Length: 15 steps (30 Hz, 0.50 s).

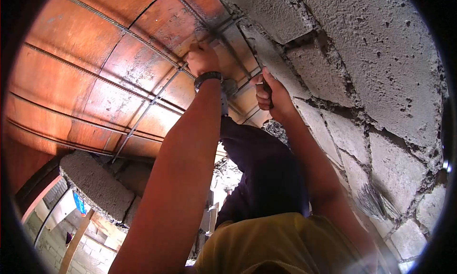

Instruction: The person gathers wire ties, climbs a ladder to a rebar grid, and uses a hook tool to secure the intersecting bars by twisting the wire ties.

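Note:
My left hand (203, 59), with a dark band at its wrist, is closed near the crossing of ribbed steel bars (152, 102) over reddish wooden boards (90, 41). What its fingers hold, if anything, is too small to make out. To its right, my right hand (273, 93) is wrapped round a dark tool handle (268, 91), close to the block wall. The far end of that tool is hard to see against the bars.
A rough concrete block wall (371, 55) rises along the right. A bundle of thin wires (371, 201) lies against it. At the lower left are a block piece (95, 183) and a wooden post (76, 243). My bent leg (266, 169) shows below my hands.

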Motion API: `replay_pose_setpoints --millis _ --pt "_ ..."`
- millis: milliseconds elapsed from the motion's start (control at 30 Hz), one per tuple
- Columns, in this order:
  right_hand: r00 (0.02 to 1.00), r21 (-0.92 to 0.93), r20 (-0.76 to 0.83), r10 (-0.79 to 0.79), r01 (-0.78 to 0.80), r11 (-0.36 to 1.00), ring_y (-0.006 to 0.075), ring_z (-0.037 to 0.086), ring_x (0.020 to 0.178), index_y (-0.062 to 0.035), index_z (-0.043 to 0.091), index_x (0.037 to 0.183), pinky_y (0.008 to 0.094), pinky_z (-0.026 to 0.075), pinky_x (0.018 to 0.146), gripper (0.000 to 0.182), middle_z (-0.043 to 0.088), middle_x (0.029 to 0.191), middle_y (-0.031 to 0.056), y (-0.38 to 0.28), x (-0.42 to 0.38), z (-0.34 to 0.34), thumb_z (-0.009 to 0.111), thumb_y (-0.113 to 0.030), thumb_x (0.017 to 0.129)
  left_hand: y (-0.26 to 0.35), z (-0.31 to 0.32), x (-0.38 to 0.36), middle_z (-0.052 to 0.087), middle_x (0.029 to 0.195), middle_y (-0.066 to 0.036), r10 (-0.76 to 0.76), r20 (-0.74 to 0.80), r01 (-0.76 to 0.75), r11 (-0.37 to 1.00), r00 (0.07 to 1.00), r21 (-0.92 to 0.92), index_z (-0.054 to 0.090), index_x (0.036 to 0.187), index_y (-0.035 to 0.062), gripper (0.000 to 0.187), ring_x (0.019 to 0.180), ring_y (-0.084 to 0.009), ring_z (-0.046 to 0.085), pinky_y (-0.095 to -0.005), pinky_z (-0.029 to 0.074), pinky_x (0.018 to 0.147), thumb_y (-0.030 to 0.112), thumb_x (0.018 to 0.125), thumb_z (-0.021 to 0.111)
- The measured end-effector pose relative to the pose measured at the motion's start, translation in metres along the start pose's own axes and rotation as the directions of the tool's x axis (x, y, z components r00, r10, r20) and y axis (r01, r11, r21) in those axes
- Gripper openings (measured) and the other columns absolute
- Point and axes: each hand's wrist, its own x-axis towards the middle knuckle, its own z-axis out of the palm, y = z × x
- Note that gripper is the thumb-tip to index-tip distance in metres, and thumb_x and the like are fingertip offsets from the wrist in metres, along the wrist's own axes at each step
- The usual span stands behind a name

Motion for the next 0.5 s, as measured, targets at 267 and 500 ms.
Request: replay_pose_setpoints --millis 267,500 --pt "0.996 0.148 0.085 -0.033 0.02 0.989 0.0055 0.024 0.048 -0.0051 0.057 0.103 0.0255 0.02 0.046 0.052 0.031 0.059 -0.0076 0.006 0.006 0.001 0.044 -0.055 0.098 -0.026 0.016 0.033 0.064 0.096 -0.025 0.165 -0.009 -0.165 0.986 0.986 -0.005 0.062 0.097 0.0027 0.023 0.084 -0.0417 0.066 -0.0489 0.054 0.073 0.021 0.089 0.049" --pt "0.995 0.211 0.086 -0.048 0.029 0.977 0.0069 0.027 0.049 -0.0058 0.058 0.103 0.0252 0.022 0.046 0.054 0.031 0.059 -0.0065 0.017 0.009 0.002 0.043 -0.057 0.098 -0.035 0.042 0.015 0.063 0.099 -0.026 0.273 -0.042 -0.276 0.947 0.961 -0.164 0.059 0.101 0.0004 0.021 0.085 -0.0413 0.064 -0.0464 0.053 0.075 0.016 0.089 0.051"
